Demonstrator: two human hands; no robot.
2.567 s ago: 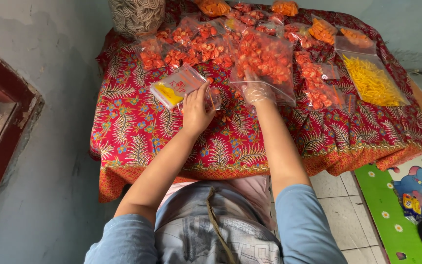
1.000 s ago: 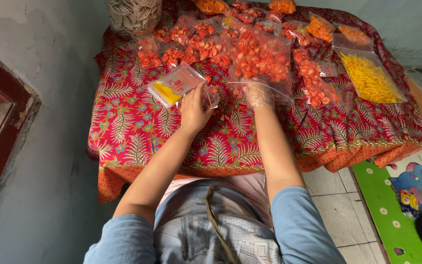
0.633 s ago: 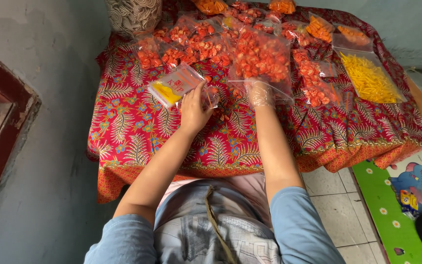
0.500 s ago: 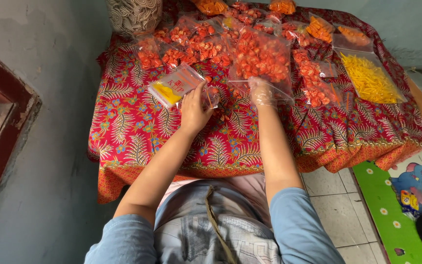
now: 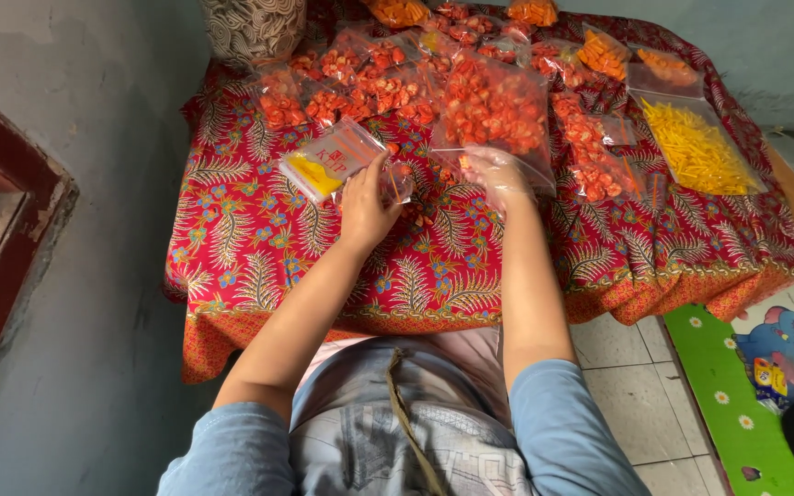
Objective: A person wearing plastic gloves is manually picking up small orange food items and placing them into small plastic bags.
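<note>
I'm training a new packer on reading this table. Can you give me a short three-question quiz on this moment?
1. True or false: the right hand wears a clear glove.
2. What does the left hand hold? A) a small bag B) scissors C) a spoon
3. What colour are the sticks in the large bag at the right of the table?

Key: 1 true; 2 A; 3 yellow.

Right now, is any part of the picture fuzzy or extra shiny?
Head view: the right hand in its clear glove looks a little smeared, while the left hand and the red cloth are sharp; soft, even daylight, with pale glare on the big bag of red pieces; the edges bend slightly.
</note>
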